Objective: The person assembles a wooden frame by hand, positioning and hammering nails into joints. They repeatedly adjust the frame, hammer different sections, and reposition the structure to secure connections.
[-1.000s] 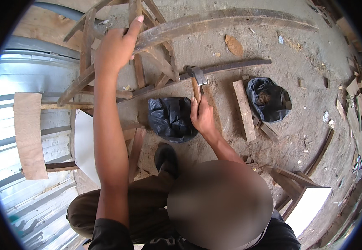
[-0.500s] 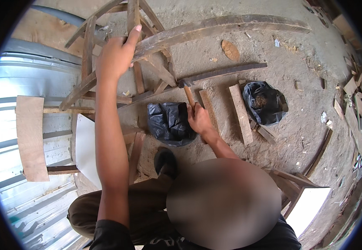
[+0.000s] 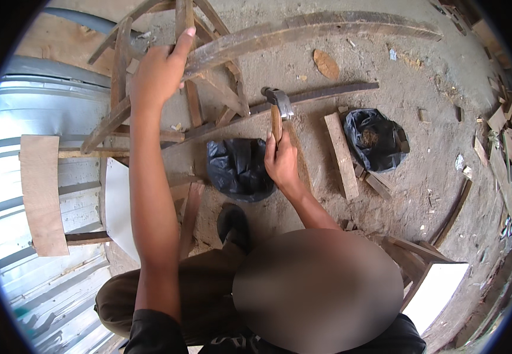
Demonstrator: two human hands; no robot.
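My left hand (image 3: 158, 76) is wrapped round a long wooden bar of a weathered wooden frame (image 3: 226, 52), its thumb lying along an upright piece. Some of its fingers are hidden behind the wood. With my right hand (image 3: 282, 162) I grip the wooden handle of a claw hammer (image 3: 276, 118). The metal head is raised above a long dark wooden strip (image 3: 320, 95) and points away from me. A black plastic bag (image 3: 238, 168), its mouth folded, sits on the ground just left of my right hand.
Another black bag (image 3: 376, 141) with brown bits inside stands right, beside a wooden block (image 3: 341, 156). Corrugated metal sheet (image 3: 85, 189) lines the left, with a curved wooden panel (image 3: 42, 194) before it. Wood scraps (image 3: 500, 153) are heaped far right. A white-topped piece (image 3: 435, 295) stands lower right.
The hammer has risen and swung right, away from the frame's lower joint, its handle now more upright. My left hand and the frame have shifted slightly left.
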